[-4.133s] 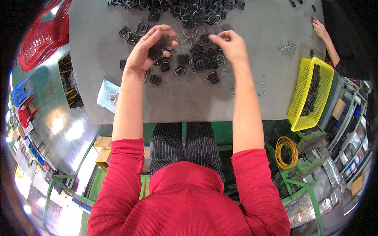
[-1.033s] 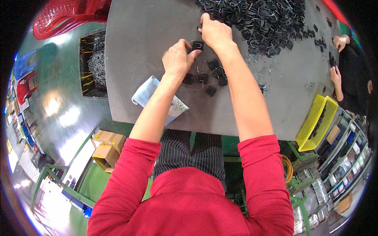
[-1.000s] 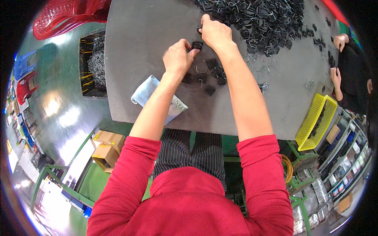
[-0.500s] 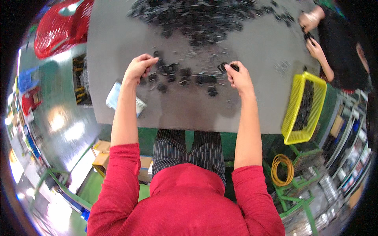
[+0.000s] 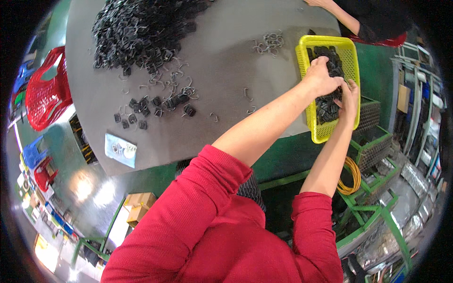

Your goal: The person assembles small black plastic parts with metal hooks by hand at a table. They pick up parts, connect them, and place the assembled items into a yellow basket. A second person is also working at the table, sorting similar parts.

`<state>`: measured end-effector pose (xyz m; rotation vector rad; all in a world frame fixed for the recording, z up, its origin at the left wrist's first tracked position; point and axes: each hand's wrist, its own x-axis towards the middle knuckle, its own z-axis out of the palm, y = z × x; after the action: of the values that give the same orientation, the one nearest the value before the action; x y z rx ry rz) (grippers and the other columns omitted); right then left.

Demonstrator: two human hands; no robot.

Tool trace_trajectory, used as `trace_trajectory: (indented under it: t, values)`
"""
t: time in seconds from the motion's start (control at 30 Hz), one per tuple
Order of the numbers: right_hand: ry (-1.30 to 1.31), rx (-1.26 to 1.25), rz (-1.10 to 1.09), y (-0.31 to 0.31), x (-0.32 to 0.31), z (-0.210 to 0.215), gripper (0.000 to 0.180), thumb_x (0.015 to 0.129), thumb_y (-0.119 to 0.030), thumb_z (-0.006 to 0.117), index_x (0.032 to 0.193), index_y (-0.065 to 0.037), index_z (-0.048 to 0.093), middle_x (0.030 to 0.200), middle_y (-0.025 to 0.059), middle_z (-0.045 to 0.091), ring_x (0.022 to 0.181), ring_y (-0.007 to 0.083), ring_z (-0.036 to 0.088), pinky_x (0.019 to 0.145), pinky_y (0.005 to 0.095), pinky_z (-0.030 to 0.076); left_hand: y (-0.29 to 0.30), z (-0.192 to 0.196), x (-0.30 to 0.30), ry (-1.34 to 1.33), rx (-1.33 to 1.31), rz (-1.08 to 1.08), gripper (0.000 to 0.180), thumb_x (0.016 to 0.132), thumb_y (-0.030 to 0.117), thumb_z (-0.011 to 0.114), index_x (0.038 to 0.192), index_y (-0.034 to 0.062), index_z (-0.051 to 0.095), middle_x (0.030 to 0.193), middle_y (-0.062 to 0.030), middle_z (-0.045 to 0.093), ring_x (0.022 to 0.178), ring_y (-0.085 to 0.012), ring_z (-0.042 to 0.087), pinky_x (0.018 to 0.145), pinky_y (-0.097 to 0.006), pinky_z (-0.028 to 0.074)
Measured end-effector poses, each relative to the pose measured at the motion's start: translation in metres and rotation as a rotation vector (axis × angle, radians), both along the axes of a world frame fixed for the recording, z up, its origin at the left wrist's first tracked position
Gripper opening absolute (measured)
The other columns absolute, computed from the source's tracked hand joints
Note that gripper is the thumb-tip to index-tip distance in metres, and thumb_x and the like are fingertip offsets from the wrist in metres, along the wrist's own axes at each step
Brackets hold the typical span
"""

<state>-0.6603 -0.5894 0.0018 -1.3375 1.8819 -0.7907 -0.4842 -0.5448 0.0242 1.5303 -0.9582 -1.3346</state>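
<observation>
Both my hands are over the yellow plastic basket (image 5: 311,118) at the right edge of the table. Small black square pieces (image 5: 326,111) fill much of it. My left hand (image 5: 322,78) rests on the pieces, thumb apart from the fingers. Close against it, my right hand (image 5: 348,99) reaches in along the basket's right side, fingers spread from the thumb. No piece shows clearly held in either hand; their undersides are hidden. On the table, several loose black pieces (image 5: 141,106) lie among bent wire hooks (image 5: 175,78).
A big heap of black pieces (image 5: 137,30) covers the far left of the table (image 5: 226,75). A cluster of wire hooks (image 5: 270,43) lies near the basket. A plastic bag (image 5: 121,150) sits at the near left. Another person's arm (image 5: 337,12) reaches in at the far right.
My hands have moved right, from above the loose pieces to the basket. The black piece in my right hand is no longer seen there. The view has turned right.
</observation>
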Motion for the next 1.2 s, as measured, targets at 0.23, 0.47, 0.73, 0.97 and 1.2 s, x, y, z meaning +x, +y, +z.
trace_trajectory:
  t: [0.23, 0.47, 0.73, 0.97, 1.2]
  values:
    - [0.031, -0.382, 0.458, 0.114, 0.151, -0.027, 0.025, 0.077, -0.005, 0.059, 0.102, -0.003, 0.057, 0.096, 0.0144, 0.056, 0.093, 0.0297, 0.054, 0.083, 0.0386, 0.044, 0.146, -0.039, 0.158, -0.676, -0.159, 0.314, 0.041, 0.075, 0.012, 0.068, 0.113, 0.0095, 0.056, 0.117, -0.0135, 0.055, 0.113, -0.0311, 0.048, 0.098, -0.04, 0.037]
    - [0.366, -0.07, 0.954, 0.264, 0.295, -0.076, 0.037, 0.07, -0.023, 0.074, 0.098, -0.011, 0.054, 0.098, 0.0091, 0.054, 0.089, 0.0297, 0.056, 0.074, 0.041, 0.046, 0.277, -0.098, 0.251, -0.986, 0.195, 0.303, 0.033, 0.071, 0.013, 0.071, 0.101, 0.0098, 0.058, 0.101, -0.0082, 0.057, 0.098, -0.0295, 0.053, 0.08, -0.041, 0.044]
    - [-0.594, 0.494, 0.571, 0.226, 0.291, -0.086, 0.024, 0.079, -0.004, 0.065, 0.1, -0.003, 0.053, 0.084, 0.0001, 0.053, 0.08, 0.0106, 0.057, 0.064, 0.0264, 0.049, 0.29, -0.087, 0.345, 0.353, 0.253, 0.418, 0.022, 0.087, 0.016, 0.063, 0.104, 0.0031, 0.061, 0.097, -0.0008, 0.064, 0.085, -0.0117, 0.063, 0.067, -0.023, 0.05]
    - [-0.197, 0.575, 0.491, 0.247, 0.311, -0.091, 0.031, 0.08, -0.027, 0.066, 0.101, -0.006, 0.054, 0.076, 0.0053, 0.059, 0.076, 0.0224, 0.063, 0.065, 0.0339, 0.049, 0.305, -0.099, 0.347, 0.101, 0.5, 0.347, 0.028, 0.081, 0.032, 0.07, 0.089, 0.0067, 0.063, 0.075, 0.0006, 0.063, 0.074, -0.0134, 0.063, 0.062, -0.024, 0.048]
    - [0.316, 0.182, 0.544, 0.259, 0.36, -0.08, 0.028, 0.072, -0.023, 0.074, 0.087, -0.005, 0.06, 0.077, 0.0091, 0.065, 0.072, 0.0277, 0.063, 0.066, 0.0377, 0.048, 0.294, -0.109, 0.313, -0.643, 0.097, 0.331, 0.021, 0.075, 0.022, 0.072, 0.083, 0.0048, 0.064, 0.077, -0.0091, 0.064, 0.072, -0.0196, 0.061, 0.065, -0.03, 0.047]
